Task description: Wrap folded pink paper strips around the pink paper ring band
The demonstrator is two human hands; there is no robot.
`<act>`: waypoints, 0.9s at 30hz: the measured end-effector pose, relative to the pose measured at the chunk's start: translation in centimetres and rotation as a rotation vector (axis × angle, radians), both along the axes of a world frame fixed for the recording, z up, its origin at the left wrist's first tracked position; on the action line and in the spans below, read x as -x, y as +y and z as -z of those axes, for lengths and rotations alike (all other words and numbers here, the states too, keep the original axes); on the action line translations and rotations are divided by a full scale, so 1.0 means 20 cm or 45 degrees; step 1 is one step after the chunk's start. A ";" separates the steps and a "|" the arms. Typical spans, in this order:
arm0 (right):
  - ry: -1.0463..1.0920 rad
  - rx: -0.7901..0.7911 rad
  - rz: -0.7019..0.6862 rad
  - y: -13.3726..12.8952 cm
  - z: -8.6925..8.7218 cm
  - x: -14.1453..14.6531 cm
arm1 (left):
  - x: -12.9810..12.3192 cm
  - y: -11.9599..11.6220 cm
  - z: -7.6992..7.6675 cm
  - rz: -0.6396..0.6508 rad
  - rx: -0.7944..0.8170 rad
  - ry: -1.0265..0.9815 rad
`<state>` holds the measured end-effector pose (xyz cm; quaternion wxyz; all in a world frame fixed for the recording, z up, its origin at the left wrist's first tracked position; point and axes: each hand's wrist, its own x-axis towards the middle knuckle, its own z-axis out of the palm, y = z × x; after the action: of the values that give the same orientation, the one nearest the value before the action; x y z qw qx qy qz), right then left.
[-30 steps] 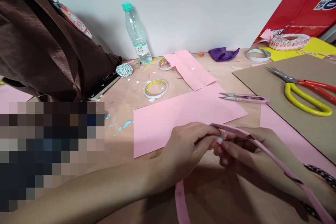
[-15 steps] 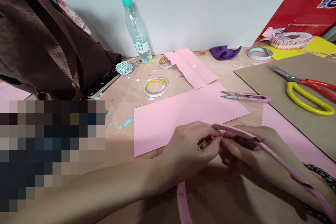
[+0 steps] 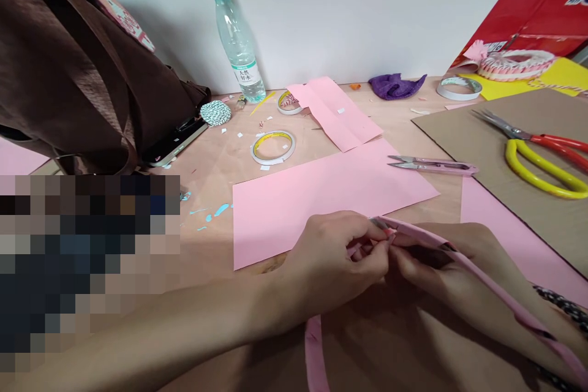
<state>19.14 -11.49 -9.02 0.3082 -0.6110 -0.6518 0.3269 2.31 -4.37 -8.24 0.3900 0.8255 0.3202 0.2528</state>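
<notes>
My left hand (image 3: 337, 257) and my right hand (image 3: 436, 260) meet above the near edge of a pink paper sheet (image 3: 321, 208). Between their fingertips they pinch the ends of a narrow pink paper strip (image 3: 498, 297), which curves down past my right wrist and below my left forearm in a loop. The fingers hide where the ends meet. Thread snips with pink handles (image 3: 432, 165) lie just beyond my right hand, at the sheet's right corner.
A brown bag (image 3: 78, 67) covers the far left. On the wooden table (image 3: 399, 128) stand a water bottle (image 3: 239, 49), tape rolls (image 3: 273, 148), and a twine ball (image 3: 215, 113). Red-handled scissors (image 3: 537, 159) lie on cardboard (image 3: 542, 116) at right.
My fingertips have closed together over the strip's ends, and a white bit visible between them a second ago is now hidden. The whole scene has shifted slightly up in view.
</notes>
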 end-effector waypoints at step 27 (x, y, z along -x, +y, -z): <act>0.015 0.009 -0.014 0.00 -0.01 0.00 | 0.00 0.01 0.00 0.018 0.131 0.031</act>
<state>19.20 -11.52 -8.77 0.3081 -0.6066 -0.6522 0.3343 2.30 -4.17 -8.19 0.4298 0.8096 0.3317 0.2232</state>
